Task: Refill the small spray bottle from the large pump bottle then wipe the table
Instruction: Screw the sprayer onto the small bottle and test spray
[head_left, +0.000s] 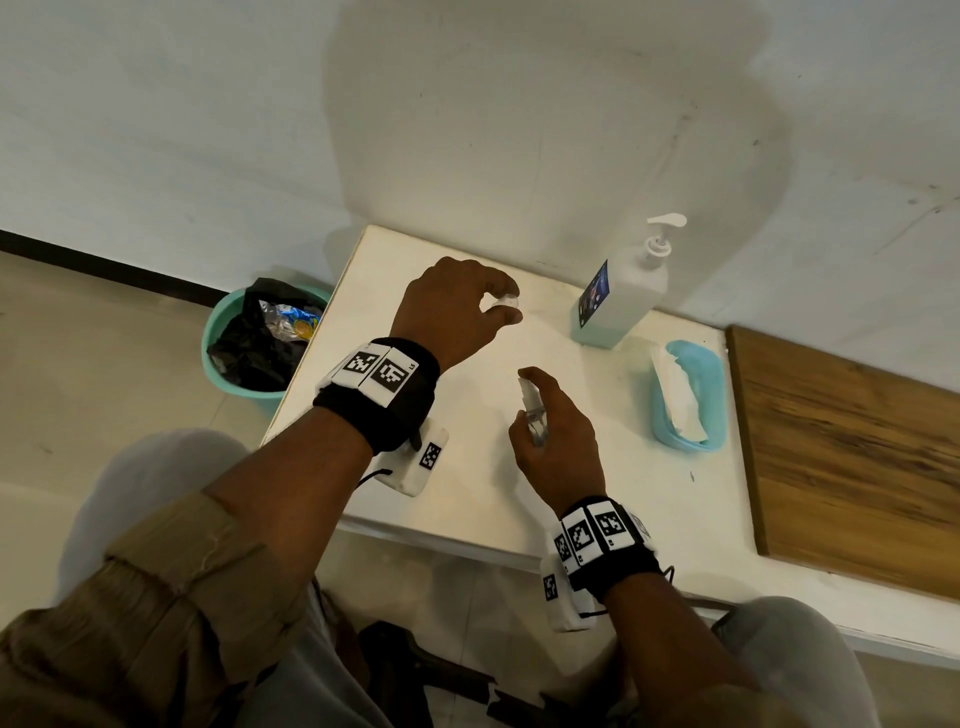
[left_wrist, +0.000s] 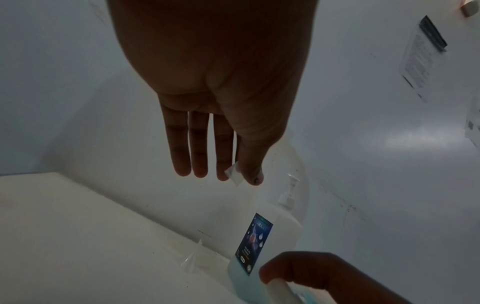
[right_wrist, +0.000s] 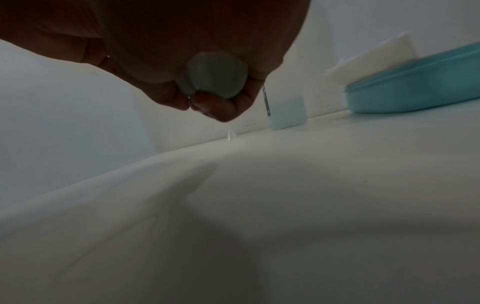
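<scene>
- Right now, from the head view, my right hand (head_left: 558, 441) is wrapped around the small spray bottle (head_left: 535, 415), held above the surface (head_left: 597, 483) near its middle.
- My left hand (head_left: 457, 306) pinches a small white piece (head_left: 505, 301), which I judge to be the bottle's cap, though it is too small to be sure.
- At the back stands the large pump bottle (head_left: 618, 291), well apart from both hands, with a blue tray (head_left: 714, 395) of tissues (head_left: 678, 400) just beside it.
- On the floor to the left sits a green bin (head_left: 218, 332).
- From the left wrist, 3 fingers (left_wrist: 198, 152) hang straight while the thumb and forefinger nip the white piece (left_wrist: 233, 174); a clear funnel (left_wrist: 192, 257) rests on the surface.
- From the right wrist, I see only the small bottle's round base (right_wrist: 217, 76) inside my curled fingers; its neck and fill level are hidden.
- Risk: the funnel is nearly invisible, so I could knock it when I reach across.
- Risk: the small bottle looks tilted, so any liquid inside might dribble out if its top is off.
</scene>
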